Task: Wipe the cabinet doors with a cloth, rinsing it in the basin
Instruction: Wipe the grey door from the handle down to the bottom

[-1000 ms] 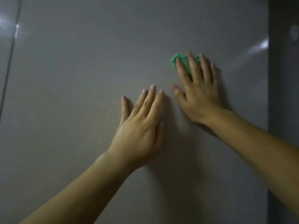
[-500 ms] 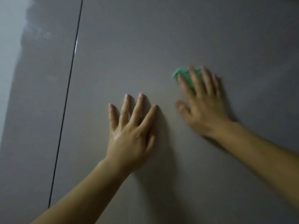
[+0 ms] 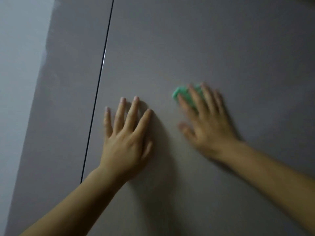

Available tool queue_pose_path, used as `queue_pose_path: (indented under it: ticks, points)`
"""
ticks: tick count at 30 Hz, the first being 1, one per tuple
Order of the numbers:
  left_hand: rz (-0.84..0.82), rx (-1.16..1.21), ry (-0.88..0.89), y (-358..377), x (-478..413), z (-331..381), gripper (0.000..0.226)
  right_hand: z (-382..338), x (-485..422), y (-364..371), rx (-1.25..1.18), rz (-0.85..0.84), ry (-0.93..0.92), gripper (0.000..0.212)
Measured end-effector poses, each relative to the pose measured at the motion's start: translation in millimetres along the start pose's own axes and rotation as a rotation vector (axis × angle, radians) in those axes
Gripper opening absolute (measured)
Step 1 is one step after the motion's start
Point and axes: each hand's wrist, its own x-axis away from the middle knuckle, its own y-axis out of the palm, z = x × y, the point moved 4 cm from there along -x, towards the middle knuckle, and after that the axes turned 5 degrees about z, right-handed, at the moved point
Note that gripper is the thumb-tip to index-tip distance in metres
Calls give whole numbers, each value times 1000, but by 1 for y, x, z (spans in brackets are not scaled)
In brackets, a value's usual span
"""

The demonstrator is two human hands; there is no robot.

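Observation:
A grey cabinet door (image 3: 196, 45) fills most of the view. My right hand (image 3: 207, 124) lies flat on it with straight fingers and presses a small green cloth (image 3: 183, 95) against the surface; only the cloth's upper left part shows past the fingers. My left hand (image 3: 127, 133) rests flat on the same door, fingers spread, a hand's width to the left of the right hand. The right hand is blurred. No basin is in view.
A thin dark vertical gap (image 3: 100, 68) separates this door from the neighbouring grey door (image 3: 68, 82) on the left. Past that door's left edge is a pale wall (image 3: 18, 48).
The view has shifted, so the door gap now sits nearer the middle. My right hand with the cloth has slid down the door. My left hand stays flat, fingers now spread wider.

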Motion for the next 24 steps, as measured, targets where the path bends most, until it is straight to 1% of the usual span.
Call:
queue_pose_path:
  ticks: [2, 3, 4, 5, 6, 9, 10, 11, 14, 16, 18, 19, 20, 23, 24]
  points:
    - [-52, -17, -6, 2, 1, -8, 68, -25, 35, -3, -10, -62, -170, 75]
    - [-64, -21, -4, 3, 0, -9, 68, -25, 38, -3, -12, -88, -226, 73]
    - [-72, -29, -3, 3, 0, -11, 68, -20, 29, -3, -1, -95, -261, 71]
    - [-74, -41, -1, 2, 0, -11, 68, -12, 13, -2, 16, -81, -253, 69]
    - [-75, -52, 2, 2, 0, -10, 69, -2, -9, -1, 26, -52, -184, 69]
    - [-74, -37, 8, -1, 1, -12, 72, 19, -78, -3, -35, -19, 152, 75]
    - [-65, -5, 14, -4, 2, -13, 74, 12, -85, -2, -47, -23, 188, 77]
    - [-53, 42, 17, -8, 3, -16, 76, -1, -83, -1, -40, -21, 158, 77]
    - [8, 178, -26, -21, 11, -38, 81, -62, -25, 3, -15, -26, -125, 75]
    - [41, 132, -68, -27, 23, -64, 77, -94, 13, 3, -37, -61, -300, 72]
    - [18, 6, -105, -27, 36, -89, 72, -96, 7, 3, -53, -80, -380, 66]
    - [2, -44, -116, -25, 42, -99, 71, -91, -10, 4, -41, -74, -364, 66]
    - [-8, -78, -118, -23, 47, -107, 68, -85, -36, 4, -28, -58, -295, 66]
    - [8, -103, -85, -17, 55, -119, 67, -69, -120, 2, -58, -43, 44, 74]
    - [24, -94, -80, -16, 55, -120, 69, -74, -131, 2, -63, -53, 101, 76]
